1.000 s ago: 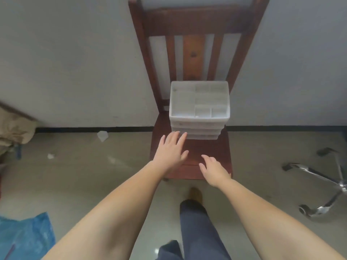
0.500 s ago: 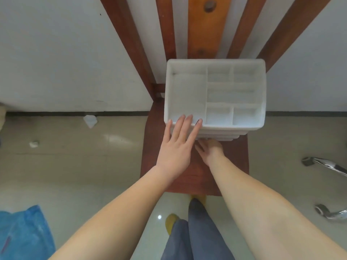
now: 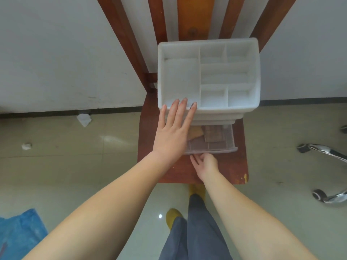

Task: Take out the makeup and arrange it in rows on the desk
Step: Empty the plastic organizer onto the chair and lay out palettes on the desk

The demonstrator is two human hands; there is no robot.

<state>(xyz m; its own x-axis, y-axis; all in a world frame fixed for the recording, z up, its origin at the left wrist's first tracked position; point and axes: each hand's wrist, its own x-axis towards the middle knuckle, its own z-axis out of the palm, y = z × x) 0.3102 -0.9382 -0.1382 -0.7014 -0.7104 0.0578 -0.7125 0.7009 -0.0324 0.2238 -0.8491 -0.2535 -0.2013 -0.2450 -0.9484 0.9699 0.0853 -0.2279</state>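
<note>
Opening the clear drawer point(image 3: 212, 141) below the organizer point(image 3: 208, 76): left hand point(image 3: 173, 132) flat on its rim, right hand point(image 3: 205, 163) pinching the drawer front; next we lift out the makeup point(image 3: 214, 133).

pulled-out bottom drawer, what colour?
Clear, see-through plastic drawer; the chair's red-brown seat shows through. Head view.

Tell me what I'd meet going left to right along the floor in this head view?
Blue plastic bag → small paper scrap → crumpled tissue → wooden chair → chrome chair base.
</note>
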